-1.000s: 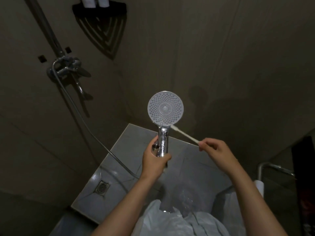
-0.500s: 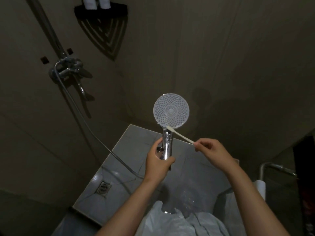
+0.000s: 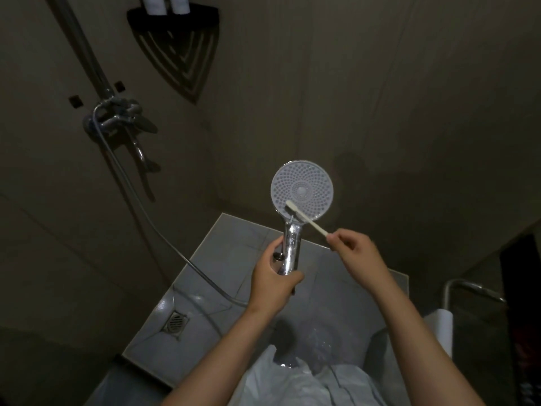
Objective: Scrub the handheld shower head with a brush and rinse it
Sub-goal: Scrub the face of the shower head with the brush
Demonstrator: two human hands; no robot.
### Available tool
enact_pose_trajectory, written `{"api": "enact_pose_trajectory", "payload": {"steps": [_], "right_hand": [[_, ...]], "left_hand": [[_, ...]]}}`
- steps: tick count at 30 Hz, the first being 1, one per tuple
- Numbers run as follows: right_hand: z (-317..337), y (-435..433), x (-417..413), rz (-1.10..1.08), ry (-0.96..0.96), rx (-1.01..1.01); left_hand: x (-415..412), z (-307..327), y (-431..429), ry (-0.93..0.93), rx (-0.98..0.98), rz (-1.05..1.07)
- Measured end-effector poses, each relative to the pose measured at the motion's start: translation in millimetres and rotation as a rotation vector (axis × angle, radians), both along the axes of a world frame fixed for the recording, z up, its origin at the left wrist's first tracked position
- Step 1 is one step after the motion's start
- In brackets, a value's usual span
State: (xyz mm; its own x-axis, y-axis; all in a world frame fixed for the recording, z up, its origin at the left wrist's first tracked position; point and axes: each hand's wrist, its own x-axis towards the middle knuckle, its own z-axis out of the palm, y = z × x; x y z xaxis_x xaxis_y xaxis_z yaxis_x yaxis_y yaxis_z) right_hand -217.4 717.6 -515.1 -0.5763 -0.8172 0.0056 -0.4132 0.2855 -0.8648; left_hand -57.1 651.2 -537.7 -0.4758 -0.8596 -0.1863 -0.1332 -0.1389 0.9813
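Shower (image 3: 380,83), bottles (image 3: 152,2) in caddy (image 3: 172,19), brush (image 3: 307,220) touching showerhead (image 3: 310,183)

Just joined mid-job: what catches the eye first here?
The round white shower head stands out at centre against the dark wall, its chrome handle gripped by the left hand. The right hand pinches a pale brush whose tip lies on the face's lower edge. At lower left, a floor drain sits in the grey tiles.

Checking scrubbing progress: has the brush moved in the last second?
Yes. Against the wall tap, the brush shifted up and slightly left, from the neck onto the face of the shower head.
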Motion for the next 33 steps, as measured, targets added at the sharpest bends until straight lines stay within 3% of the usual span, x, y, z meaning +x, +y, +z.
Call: {"api": "enact_pose_trajectory", "payload": {"steps": [9, 17, 30, 33], "right_hand": [[2, 1, 5, 0.109, -0.043, 0.063], [9, -1, 5, -0.077, -0.051, -0.07], [0, -8, 19, 0.11, -0.113, 0.017], [2, -8, 18, -0.009, -0.161, -0.087]], "left_hand": [[6, -5, 0, -0.02, 0.018, 0.023], [5, -6, 0, -0.031, 0.0, -0.003], [6, -4, -1, -0.039, -0.013, -0.014], [3, -3, -1, -0.03, -0.007, -0.017]]}}
